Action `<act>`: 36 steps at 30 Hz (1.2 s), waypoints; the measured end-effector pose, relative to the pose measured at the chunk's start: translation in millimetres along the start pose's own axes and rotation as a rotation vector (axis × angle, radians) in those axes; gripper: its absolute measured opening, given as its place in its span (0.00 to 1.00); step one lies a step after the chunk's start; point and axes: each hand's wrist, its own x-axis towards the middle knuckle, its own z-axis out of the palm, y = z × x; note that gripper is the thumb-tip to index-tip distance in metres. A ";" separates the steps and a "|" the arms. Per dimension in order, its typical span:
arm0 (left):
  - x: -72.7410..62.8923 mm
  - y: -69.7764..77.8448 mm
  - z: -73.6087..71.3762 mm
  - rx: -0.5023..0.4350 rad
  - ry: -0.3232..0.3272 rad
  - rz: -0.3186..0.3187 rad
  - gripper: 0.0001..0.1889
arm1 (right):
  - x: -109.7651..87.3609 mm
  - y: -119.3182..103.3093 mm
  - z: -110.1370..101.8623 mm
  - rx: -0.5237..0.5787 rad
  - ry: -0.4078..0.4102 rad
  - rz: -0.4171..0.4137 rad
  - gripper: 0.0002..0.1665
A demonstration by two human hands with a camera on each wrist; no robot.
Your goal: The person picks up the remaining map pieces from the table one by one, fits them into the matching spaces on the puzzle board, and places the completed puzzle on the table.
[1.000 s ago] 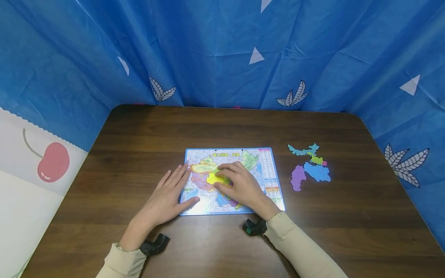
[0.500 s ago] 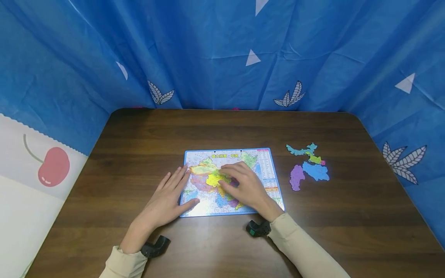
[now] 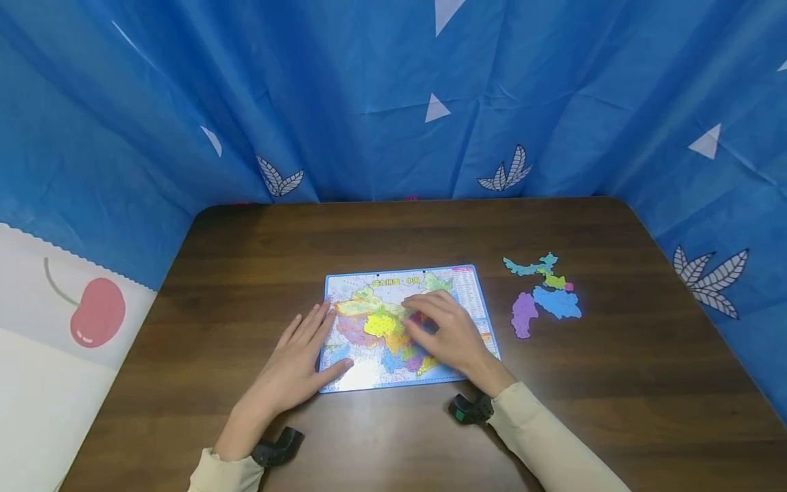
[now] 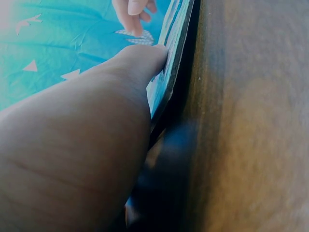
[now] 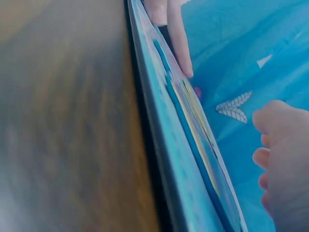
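Note:
A map puzzle board (image 3: 363,355) with a blue border lies on the table, coloured pieces fitted over much of its map. My left hand (image 3: 292,365) rests spread on its left edge; in the left wrist view the thumb (image 4: 147,58) presses on the rim. Over the board's right half hovers my right hand (image 3: 449,336), fingers loosely bent, hiding part of the map. The right wrist view shows that hand's fingertips (image 5: 260,157) raised off the board with nothing between them. A bright yellow piece (image 3: 380,325) sits left of the right hand.
Right of the board lie loose map pieces: a teal one (image 3: 527,268), a yellow-green one (image 3: 555,281), a small pink one (image 3: 569,287), a blue one (image 3: 557,303) and a purple one (image 3: 524,316). A blue curtain (image 3: 369,102) hangs behind the wooden table (image 3: 277,253).
My right hand has drawn back to the right from the yellow piece, uncovering it and the pieces around it. The left hand has stayed on the board's edge. The head view has shifted slightly.

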 end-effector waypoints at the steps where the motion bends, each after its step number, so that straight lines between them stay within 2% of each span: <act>1: -0.6 -0.2 0.2 0.001 0.003 0.001 0.51 | 0.0 1.5 -0.9 0.003 0.005 0.001 0.17; 7: -2.2 -0.4 1.3 -0.003 0.012 -0.008 0.50 | 2.2 13.3 -10.2 0.019 0.060 0.010 0.18; 12: -3.7 0.6 3.3 0.000 0.014 -0.024 0.50 | 4.6 23.8 -17.5 0.042 0.099 -0.025 0.18; 15: -3.7 1.6 3.1 -0.002 0.009 -0.027 0.50 | 5.8 27.7 -23.7 0.040 0.086 -0.021 0.18; 20: -2.8 3.1 1.0 0.002 0.010 -0.015 0.50 | 6.8 31.5 -38.2 0.026 0.046 0.040 0.20; 30: -0.8 2.7 0.9 -0.001 -0.002 -0.025 0.50 | 8.1 41.3 -58.5 0.006 0.084 0.070 0.21; 36: -1.9 1.5 1.8 -0.006 0.000 -0.023 0.50 | 8.5 45.8 -66.0 -0.003 0.077 0.100 0.21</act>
